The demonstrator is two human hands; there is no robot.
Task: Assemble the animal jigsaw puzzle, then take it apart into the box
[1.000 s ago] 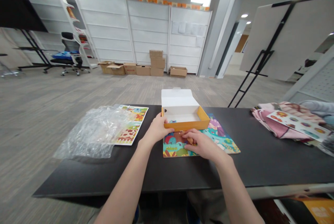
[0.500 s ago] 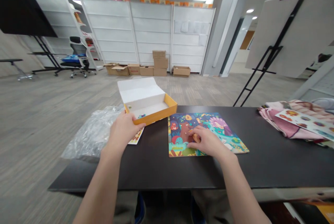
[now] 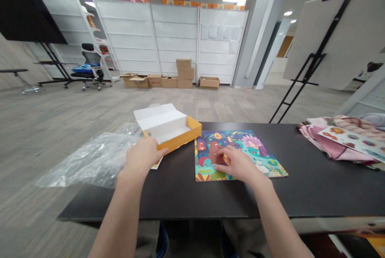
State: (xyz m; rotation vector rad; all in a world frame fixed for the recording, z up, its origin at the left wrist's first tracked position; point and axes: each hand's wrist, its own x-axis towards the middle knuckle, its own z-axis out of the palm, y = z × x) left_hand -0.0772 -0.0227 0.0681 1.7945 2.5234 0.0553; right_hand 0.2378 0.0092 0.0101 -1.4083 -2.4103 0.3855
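Note:
My left hand point(image 3: 144, 154) is closed on the near left corner of a yellow cardboard box point(image 3: 177, 139), thumb along its front side. The box has a white inside, and its lid stands raised at the back. A corner of a printed card point(image 3: 157, 164) shows beneath it. My right hand point(image 3: 239, 163) rests on a colourful jigsaw puzzle point(image 3: 207, 171) with cartoon animals, which lies flat on the table. Thumb and forefinger are apart there, over an orange patch whose nature I cannot make out.
Crumpled clear plastic wrap point(image 3: 90, 161) hangs over the left edge of the black table point(image 3: 186, 198). At the right lie pink striped cloths point(image 3: 327, 143) with a sticker sheet point(image 3: 355, 141) on them. A whiteboard stand point(image 3: 300, 81) is behind, at the right.
The box has come down and slightly towards me in my left hand, covering more of the card. The plastic wrap has spread left. My right hand has hardly moved.

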